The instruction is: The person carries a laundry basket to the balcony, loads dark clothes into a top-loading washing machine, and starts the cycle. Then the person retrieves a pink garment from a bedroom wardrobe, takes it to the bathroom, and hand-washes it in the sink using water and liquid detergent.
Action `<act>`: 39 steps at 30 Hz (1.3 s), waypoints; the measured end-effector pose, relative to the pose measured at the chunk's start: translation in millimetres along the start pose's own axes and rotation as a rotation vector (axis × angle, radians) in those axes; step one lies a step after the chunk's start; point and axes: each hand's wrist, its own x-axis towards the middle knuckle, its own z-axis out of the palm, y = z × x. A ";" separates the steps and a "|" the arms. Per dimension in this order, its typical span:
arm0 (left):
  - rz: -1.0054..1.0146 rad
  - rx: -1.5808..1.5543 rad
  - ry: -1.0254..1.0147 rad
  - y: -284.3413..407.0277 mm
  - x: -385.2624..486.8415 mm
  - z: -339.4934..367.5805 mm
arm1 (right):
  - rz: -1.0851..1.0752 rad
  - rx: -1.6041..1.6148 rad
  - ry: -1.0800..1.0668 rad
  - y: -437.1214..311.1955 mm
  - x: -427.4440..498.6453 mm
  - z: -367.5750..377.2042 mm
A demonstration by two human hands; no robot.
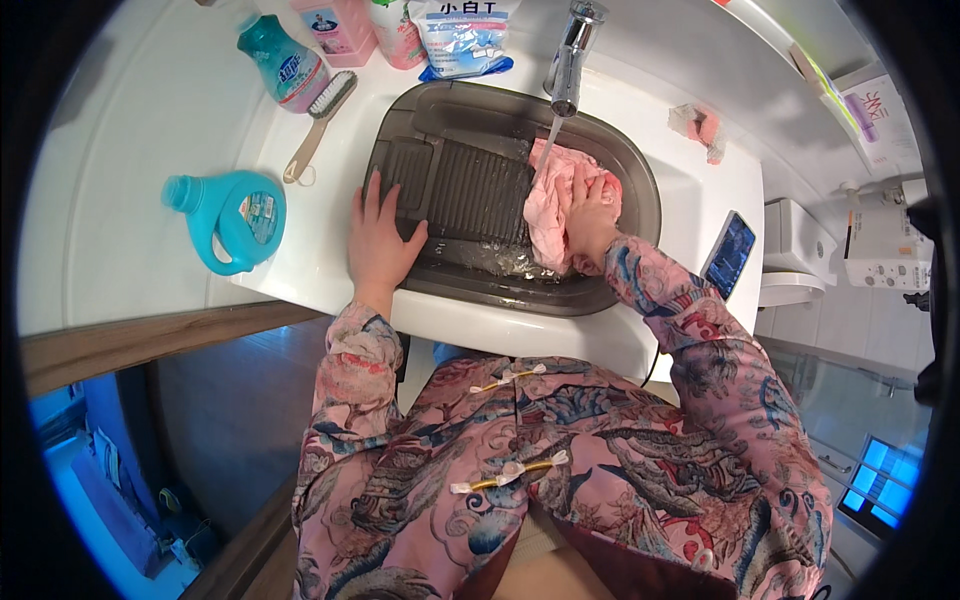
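Observation:
A dark translucent plastic wash basin with a ribbed washboard (pixel 480 191) sits in the white sink. My left hand (pixel 382 240) rests with spread fingers on the basin's left rim and holds nothing. My right hand (pixel 592 214) is on a wet, crumpled pink cloth (pixel 551 210) at the washboard's right side, its fingers bent into the folds. From the chrome faucet (pixel 566 90) a thin stream of water runs onto the cloth. Water stands in the basin, rippling near its front. Part of the cloth is hidden under my right hand.
At the left are a teal detergent jug (pixel 244 217), a scrub brush (pixel 319 127) and a teal-capped bottle (pixel 285 64). A pink box (pixel 337 30), a bottle (pixel 397 34) and a white-blue bag (pixel 465 41) stand behind. A phone (pixel 729 255) lies on the right edge, near a crumpled wrapper (pixel 701 131).

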 end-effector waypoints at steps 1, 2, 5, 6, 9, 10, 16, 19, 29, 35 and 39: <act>-0.007 0.009 -0.011 -0.1 -0.5 -0.1 | -0.026 0.048 0.045 2.5 2.4 1.9; 0.001 0.012 -0.006 -0.2 -0.3 -0.2 | -0.062 0.095 0.067 9.8 5.2 2.8; -0.006 -0.011 -0.022 -1.1 0.3 0.0 | -0.058 0.350 0.231 32.0 6.2 7.7; -0.012 -0.025 -0.032 -1.5 0.5 0.1 | -0.001 0.462 0.216 38.0 2.8 10.0; -0.004 -0.023 -0.021 -2.6 1.2 1.5 | 0.133 0.866 0.217 51.9 -14.2 12.6; 0.000 -0.020 -0.009 -2.9 1.1 2.2 | 0.147 1.077 0.162 58.6 -23.0 10.6; -0.007 -0.013 -0.022 -3.9 0.1 5.2 | 0.251 1.666 0.218 74.5 -79.2 -21.5; -0.016 -0.003 -0.038 -3.5 -0.6 3.7 | 0.058 1.674 0.394 62.5 -96.2 -36.0; -0.006 0.006 -0.016 -3.1 0.4 2.5 | -0.379 0.059 0.225 29.1 -81.9 -20.7; -0.003 0.019 -0.012 -4.1 0.7 3.9 | -0.203 0.151 -0.013 21.5 -9.1 1.9; -0.019 -0.001 -0.019 -3.0 0.7 2.2 | -0.149 0.379 0.091 31.7 11.2 12.9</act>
